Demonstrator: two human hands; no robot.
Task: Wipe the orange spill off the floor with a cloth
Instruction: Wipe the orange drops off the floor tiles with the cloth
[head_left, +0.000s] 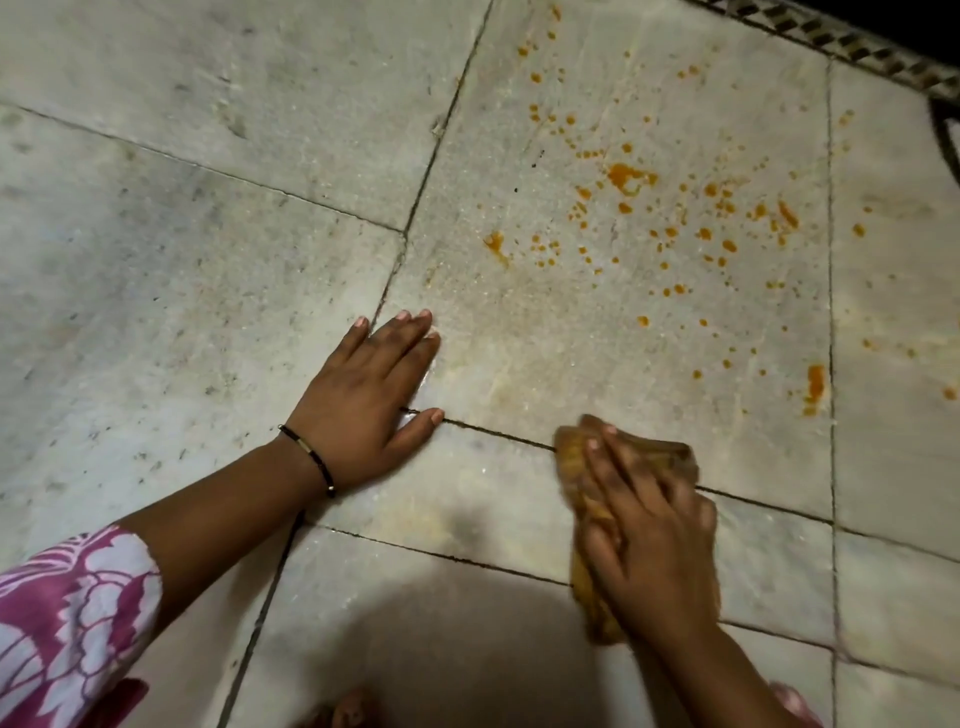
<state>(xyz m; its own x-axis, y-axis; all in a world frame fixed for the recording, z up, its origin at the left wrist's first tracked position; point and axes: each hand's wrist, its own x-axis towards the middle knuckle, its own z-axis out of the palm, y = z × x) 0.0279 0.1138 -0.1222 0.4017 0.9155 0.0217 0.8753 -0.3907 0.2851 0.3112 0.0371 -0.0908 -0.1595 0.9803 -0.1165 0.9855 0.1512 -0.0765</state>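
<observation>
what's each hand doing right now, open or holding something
Left hand: open, flat on the floor, holding nothing.
Right hand: fingers straight, pressing the orange-stained cloth to the floor; open, not curled round it.

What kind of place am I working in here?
Probably a room in a home, though only the floor shows: large pale stone tiles with dark grout lines, a patterned border strip along the far edge, and orange spill spattered beyond the cloth under the right hand.
</observation>
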